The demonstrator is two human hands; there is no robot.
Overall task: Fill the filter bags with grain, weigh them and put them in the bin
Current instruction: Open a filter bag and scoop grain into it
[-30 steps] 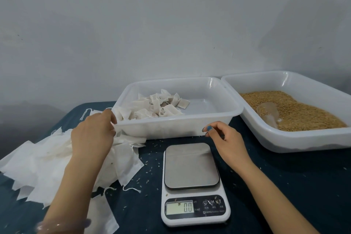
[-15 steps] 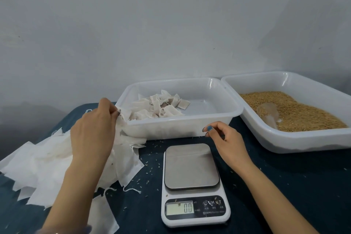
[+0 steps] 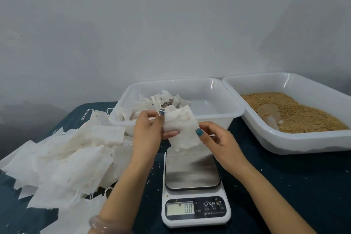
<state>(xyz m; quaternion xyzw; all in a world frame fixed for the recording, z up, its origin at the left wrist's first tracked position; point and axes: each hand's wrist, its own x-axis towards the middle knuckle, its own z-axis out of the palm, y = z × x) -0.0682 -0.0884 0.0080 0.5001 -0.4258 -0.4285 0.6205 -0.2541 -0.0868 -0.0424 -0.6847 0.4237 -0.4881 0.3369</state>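
Note:
An empty white filter bag [image 3: 181, 127] is held in the air above the scale [image 3: 191, 169], just in front of the bin. My left hand [image 3: 150, 131] pinches its left edge. My right hand [image 3: 214, 137] pinches its lower right side with the thumb on top. The scale's steel plate is bare and its display reads 0.0. Behind it, the white bin [image 3: 218, 118] holds several filled bags [image 3: 161, 100] in its left half. At the right stands a white tray [image 3: 303, 142] of brown grain [image 3: 296, 112] with a clear scoop [image 3: 269, 116] lying in it.
A loose heap of empty filter bags [image 3: 66, 157] with strings covers the left of the dark blue table [image 3: 294, 186]. Stray grains are scattered round the scale. A grey wall stands close behind the bin and tray.
My left hand has lifted one bag off the heap and carried it right, over the scale. My right hand has come in from beside the bin and taken hold of the bag.

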